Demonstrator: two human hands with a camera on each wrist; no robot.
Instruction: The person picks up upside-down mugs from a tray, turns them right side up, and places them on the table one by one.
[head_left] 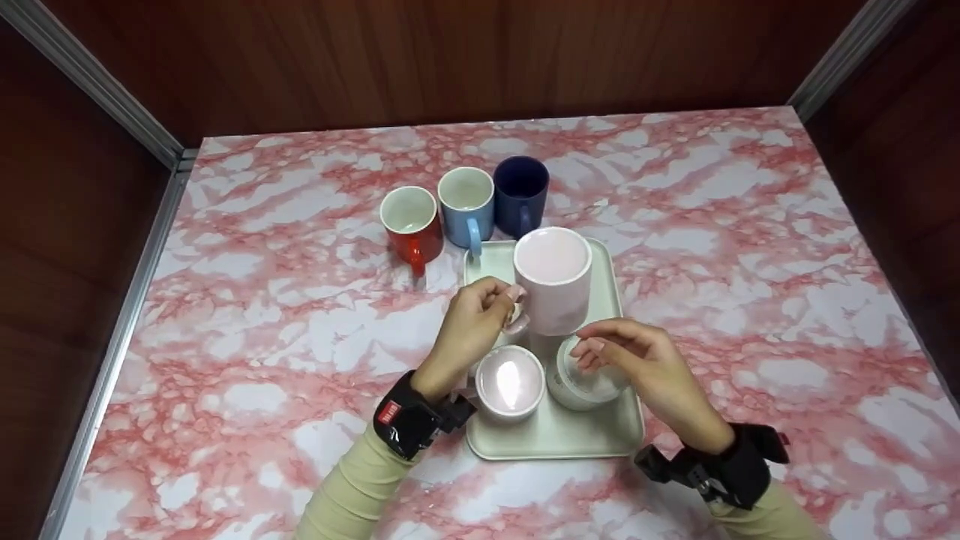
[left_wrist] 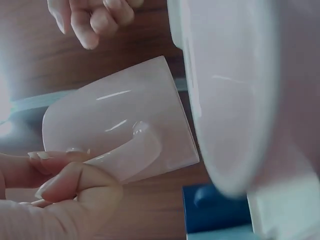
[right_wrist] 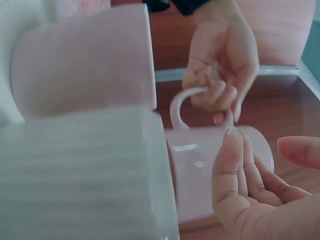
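Glossy pale-pink ceramic mug is held rim-up above the pale-green rounded rectangular tray; its handle is pinched by the left grip. Right grip is released: nothing is held, fingers loosely bent, thumb apart, just beside the mug's base and over the whitish-green ribbed cup. Whether either is touched by its fingertips can't be told.

2 items are carried on the tray's near half: the ribbed cup on the right, a 2nd pale-pink mug on the left, both upright.

3 upright mugs are lined up beyond the tray on the pink-and-white marbled desk: red with white interior, light-blue with white interior, dark-blue. Their handles are turned toward the person.
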